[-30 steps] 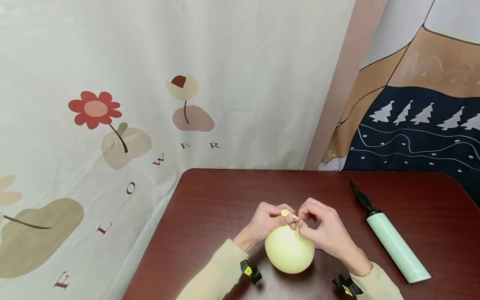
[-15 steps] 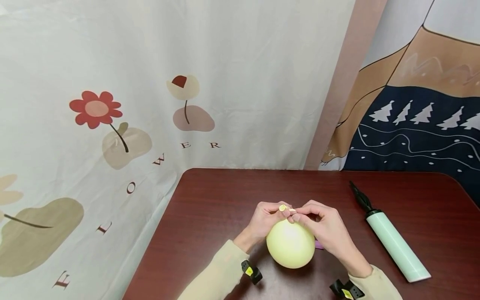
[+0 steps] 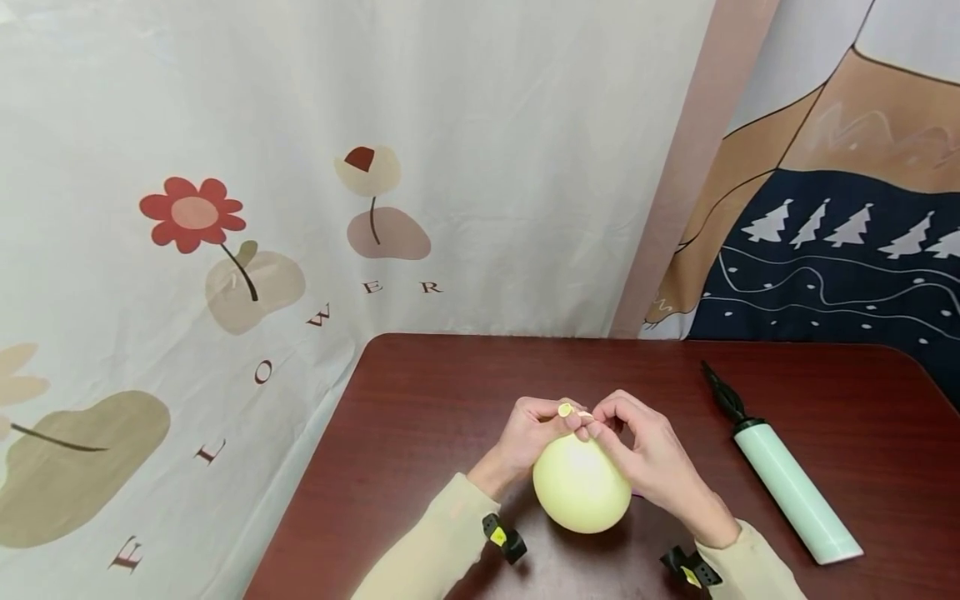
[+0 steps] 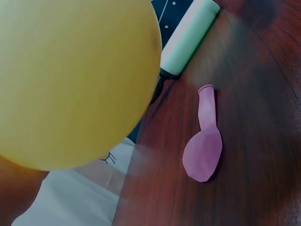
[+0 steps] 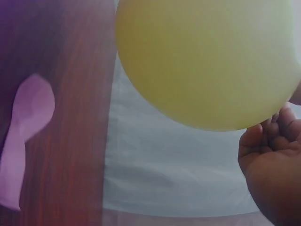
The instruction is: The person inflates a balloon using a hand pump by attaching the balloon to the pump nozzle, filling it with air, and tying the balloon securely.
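Observation:
A round, inflated pale yellow balloon (image 3: 582,487) hangs close over the table, its neck upward between both hands. My left hand (image 3: 527,437) pinches the neck, and the balloon's rolled mouth (image 3: 566,410) pokes up above the thumb. From the other side my right hand (image 3: 654,454) holds the stretched neck between thumb and curled fingertips. The balloon fills much of both wrist views and hides most of the fingers there. Beneath it, a flat, uninflated pink-purple balloon (image 4: 203,153) lies on the table; only a sliver of it shows in the head view.
A balloon hand pump (image 3: 797,492) with a pale green barrel and black nozzle lies at the right of the dark red wooden table (image 3: 450,375). Printed curtains (image 3: 510,167) hang right behind the table's far edge. Black wrist cameras sit on both beige sleeves.
The yellow balloon has risen slightly. My right hand's fingers have come in to the neck, then its index finger and knuckles have lifted a little. The left hand keeps its pinch.

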Motion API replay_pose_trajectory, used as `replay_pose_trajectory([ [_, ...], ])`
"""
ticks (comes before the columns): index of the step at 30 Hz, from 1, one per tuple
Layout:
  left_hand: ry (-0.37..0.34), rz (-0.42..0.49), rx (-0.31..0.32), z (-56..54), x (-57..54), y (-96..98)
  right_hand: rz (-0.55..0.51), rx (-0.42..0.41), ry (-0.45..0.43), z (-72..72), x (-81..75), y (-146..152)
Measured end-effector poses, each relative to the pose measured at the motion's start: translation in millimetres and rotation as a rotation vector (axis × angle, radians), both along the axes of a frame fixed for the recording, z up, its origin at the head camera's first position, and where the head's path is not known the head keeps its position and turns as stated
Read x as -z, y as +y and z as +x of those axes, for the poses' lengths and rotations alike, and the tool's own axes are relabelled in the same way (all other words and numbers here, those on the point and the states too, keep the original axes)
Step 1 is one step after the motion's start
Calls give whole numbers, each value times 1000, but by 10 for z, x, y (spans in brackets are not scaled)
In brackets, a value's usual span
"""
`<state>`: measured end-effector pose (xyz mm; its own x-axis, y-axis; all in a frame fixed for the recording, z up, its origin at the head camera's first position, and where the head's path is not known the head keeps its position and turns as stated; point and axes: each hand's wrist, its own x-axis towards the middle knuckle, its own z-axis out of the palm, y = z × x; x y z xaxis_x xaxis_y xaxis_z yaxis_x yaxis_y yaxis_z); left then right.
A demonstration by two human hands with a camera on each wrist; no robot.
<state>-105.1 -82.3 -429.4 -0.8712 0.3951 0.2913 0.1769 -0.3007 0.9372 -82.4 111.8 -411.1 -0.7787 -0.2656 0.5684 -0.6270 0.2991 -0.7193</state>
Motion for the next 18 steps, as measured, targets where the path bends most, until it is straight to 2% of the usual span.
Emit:
replay_pose_trajectory([
  [2, 25, -17, -35, -10, 10, 13, 29, 41, 27, -17, 6, 8],
  [6, 106, -88, -106, -33, 13, 60, 49, 128, 21, -39, 6, 22],
  [11, 191, -125, -138, -48, -5, 100, 63, 189, 61, -50, -16, 29],
  [13, 191, -115, -145, -43, -13, 104, 66, 193, 85, -57, -32, 27],
  [18, 143, -87, -145, -26, -14, 109, 81, 189, 119, -57, -62, 21],
])
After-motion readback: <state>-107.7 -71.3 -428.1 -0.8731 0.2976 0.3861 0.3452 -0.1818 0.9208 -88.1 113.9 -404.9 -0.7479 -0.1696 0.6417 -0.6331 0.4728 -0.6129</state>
